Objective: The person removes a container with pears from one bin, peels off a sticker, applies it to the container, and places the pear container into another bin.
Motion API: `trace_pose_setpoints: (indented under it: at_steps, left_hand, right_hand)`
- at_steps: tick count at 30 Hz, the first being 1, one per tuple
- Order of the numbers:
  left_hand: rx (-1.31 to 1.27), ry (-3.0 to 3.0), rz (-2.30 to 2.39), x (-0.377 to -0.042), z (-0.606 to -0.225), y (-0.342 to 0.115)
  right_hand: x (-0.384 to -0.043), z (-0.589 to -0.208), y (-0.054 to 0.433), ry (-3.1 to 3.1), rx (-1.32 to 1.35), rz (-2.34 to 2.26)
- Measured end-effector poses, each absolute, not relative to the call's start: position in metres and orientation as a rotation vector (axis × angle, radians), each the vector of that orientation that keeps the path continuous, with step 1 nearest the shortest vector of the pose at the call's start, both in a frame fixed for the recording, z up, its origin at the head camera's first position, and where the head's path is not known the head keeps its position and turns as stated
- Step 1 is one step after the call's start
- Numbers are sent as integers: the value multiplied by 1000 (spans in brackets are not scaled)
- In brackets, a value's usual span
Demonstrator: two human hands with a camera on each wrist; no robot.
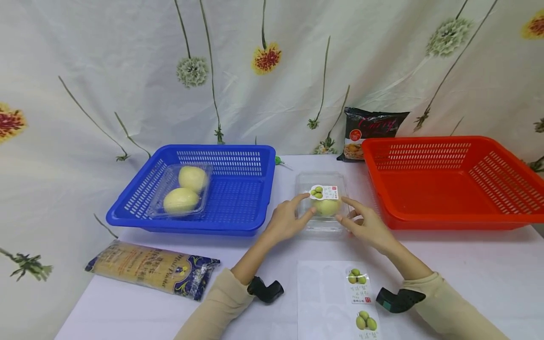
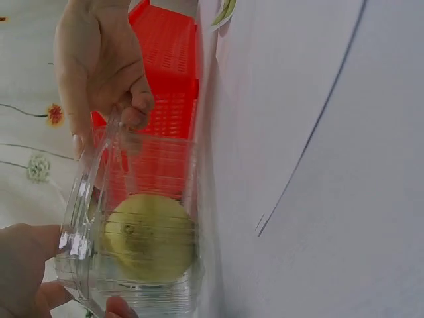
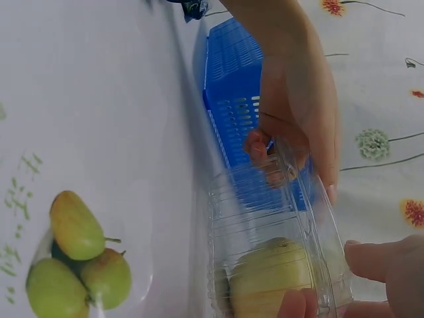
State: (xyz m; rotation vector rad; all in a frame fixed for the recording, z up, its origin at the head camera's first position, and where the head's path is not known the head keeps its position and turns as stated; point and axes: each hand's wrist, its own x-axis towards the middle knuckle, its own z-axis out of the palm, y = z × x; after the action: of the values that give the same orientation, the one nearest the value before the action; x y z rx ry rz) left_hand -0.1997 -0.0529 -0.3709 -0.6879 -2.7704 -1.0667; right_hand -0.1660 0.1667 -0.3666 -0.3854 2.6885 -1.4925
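A clear plastic box [image 1: 321,226] stands on the table between the hands, its lid closed over a pale yellow-green round fruit [image 2: 151,238]. On the lid lies a white label [image 1: 324,192] printed with green fruit. The left hand [image 1: 289,218] holds the box's left side, one finger at the label's edge and the thumb lower on the box. From the right, the right hand [image 1: 369,229] holds the opposite side, a finger on the lid and others curled beside the rim. A label sheet [image 1: 320,297] with more fruit labels lies in front of the box.
At left, a blue basket [image 1: 238,203] holds a clear box [image 1: 159,200] with two pale fruits. To the right stands a red basket [image 1: 429,196]. Behind it leans a black snack bag [image 1: 374,125]. A long pasta packet [image 1: 148,267] lies at front left.
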Motion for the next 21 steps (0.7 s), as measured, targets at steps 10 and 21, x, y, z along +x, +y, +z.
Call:
trace_pose_setpoints:
  at_steps: [10, 21]
  left_hand:
    - [-648, -2625, -1183, -195, -366, -52]
    - [-638, -2378, -1287, -188, -348, -41]
  right_hand:
    - [-164, -347, 166, 2752, -484, -1476]
    - [-159, -315, 175, 2835, -639, -1454]
